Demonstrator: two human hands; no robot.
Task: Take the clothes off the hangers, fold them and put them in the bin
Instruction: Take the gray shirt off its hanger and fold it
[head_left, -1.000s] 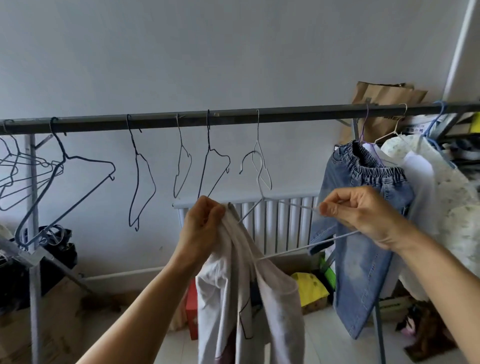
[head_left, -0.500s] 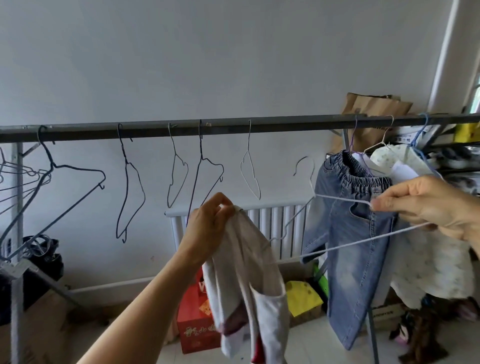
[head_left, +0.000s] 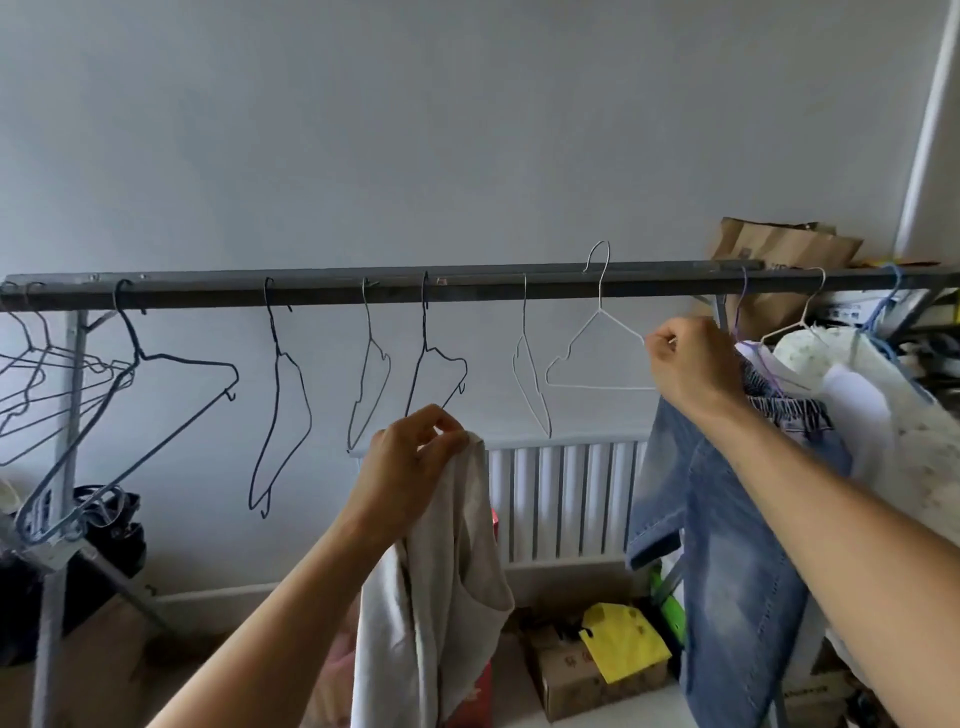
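My left hand (head_left: 410, 457) grips the top of a pale grey garment (head_left: 441, 597), which hangs free below the rail. In my right hand (head_left: 691, 364) I pinch the right end of a bare white wire hanger (head_left: 597, 358), lifted so that its hook pokes above the dark rail (head_left: 332, 288). Right of that hand, blue jeans (head_left: 727, 545) and a white dotted garment (head_left: 893, 415) hang on hangers. No bin is in view.
Several empty dark wire hangers (head_left: 280, 400) hang along the rail, with a cluster at the far left (head_left: 47, 374). Behind the rail stands a white radiator (head_left: 561, 499). On the floor lie a yellow bag (head_left: 623, 639) on cardboard boxes, and a red box.
The white hanger has come out of the grey garment. My right hand has raised it from waist height up to the rail. The garment now hangs from my left hand alone.
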